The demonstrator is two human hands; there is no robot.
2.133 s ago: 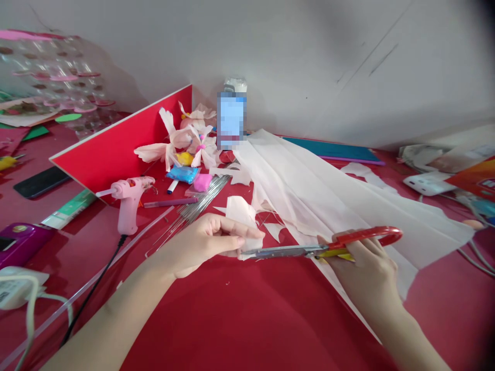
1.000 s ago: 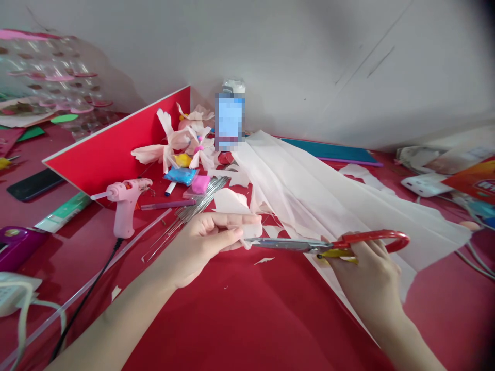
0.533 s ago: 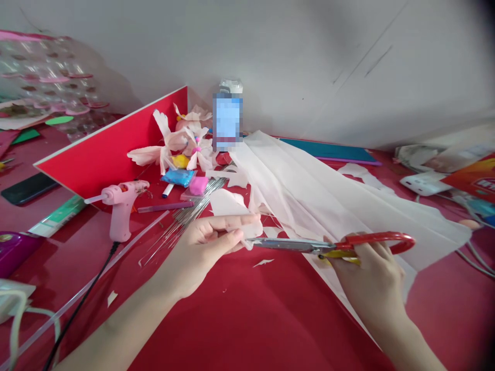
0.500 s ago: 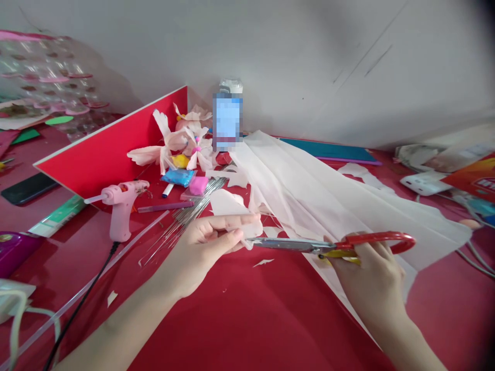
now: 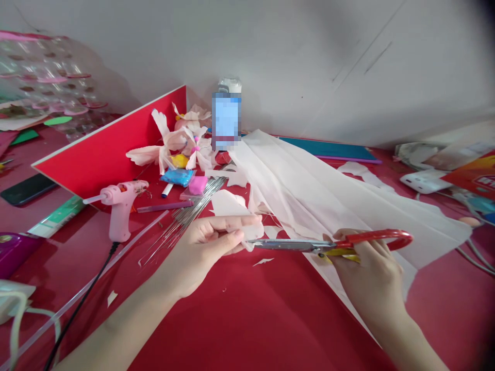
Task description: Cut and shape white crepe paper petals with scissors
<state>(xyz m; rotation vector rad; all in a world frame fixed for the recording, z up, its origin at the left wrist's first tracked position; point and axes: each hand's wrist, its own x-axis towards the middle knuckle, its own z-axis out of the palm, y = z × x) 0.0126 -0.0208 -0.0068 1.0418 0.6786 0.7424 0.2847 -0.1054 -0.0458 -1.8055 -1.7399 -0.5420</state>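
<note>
My left hand (image 5: 211, 242) pinches a small piece of white crepe-like paper (image 5: 254, 230) between thumb and fingers. My right hand (image 5: 369, 273) grips scissors (image 5: 294, 245) with red and yellow handles. Their blades point left, and the tips meet the lower edge of the paper piece; the blades look nearly closed. Behind my hands a large pleated white sheet (image 5: 309, 180) spreads over the red table (image 5: 247, 319). Cut white pieces (image 5: 230, 203) lie just beyond my left hand, and a small scrap (image 5: 263, 262) rests below the blades.
A pink glue gun (image 5: 122, 206) stands at left with its black cord trailing forward. Thin metal wires (image 5: 193, 208), clay packets (image 5: 178, 176) and white paper flowers (image 5: 166, 147) sit near a leaning red board (image 5: 116, 139). A phone (image 5: 226, 121) stands upright against the wall.
The red scissor handle has tipped slightly lower and closer to the yellow one, and the blades have drawn together a little. My left hand keeps its pinch on the paper in nearly the same place.
</note>
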